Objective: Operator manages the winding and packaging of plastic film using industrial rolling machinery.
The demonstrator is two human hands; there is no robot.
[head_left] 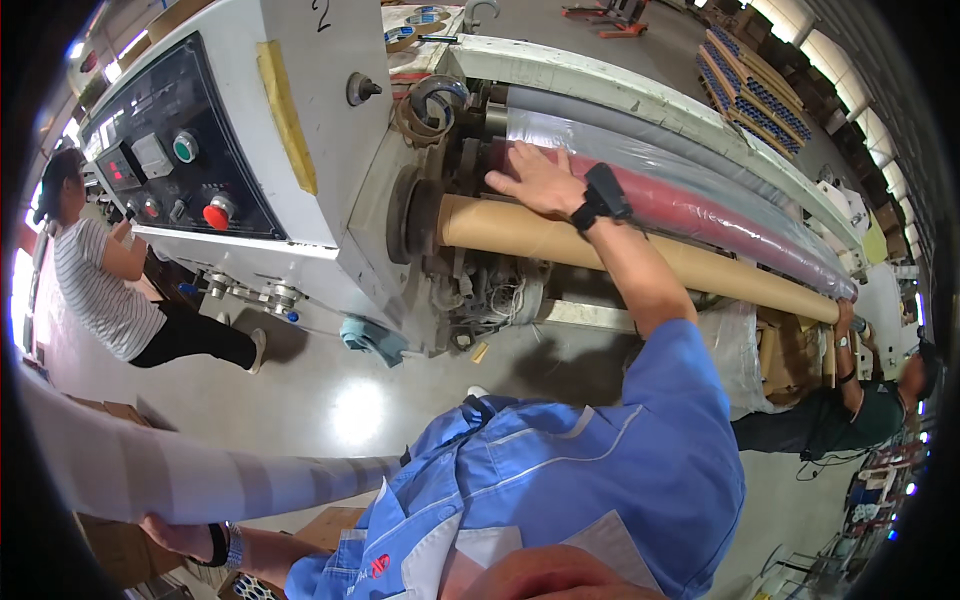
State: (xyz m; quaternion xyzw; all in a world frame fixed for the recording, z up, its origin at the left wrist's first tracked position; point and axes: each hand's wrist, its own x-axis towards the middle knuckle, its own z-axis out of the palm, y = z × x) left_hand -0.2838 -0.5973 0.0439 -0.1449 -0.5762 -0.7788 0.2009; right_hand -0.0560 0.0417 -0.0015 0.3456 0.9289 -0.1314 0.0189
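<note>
My right hand [540,182] lies flat with fingers spread on clear plastic film [600,140], at the left end of a red roller [680,200]. Just in front of it, a long brown cardboard tube [620,250] spans the machine, under my right wrist. At the lower left, my left hand [175,540] touches the underside of a long pale roll [220,480] with greyish bands. Its fingers are mostly hidden there. A co-worker's hand [845,315] is at the far right end of the brown tube.
The white machine housing [350,40] carries a control panel [170,140] with a red knob [218,212]. A person in a striped shirt [100,270] stands at left, another in dark clothes [850,415] at right. A blue-green cloth [372,340] hangs low on the housing. Cardboard boxes [125,550] stand below the pale roll.
</note>
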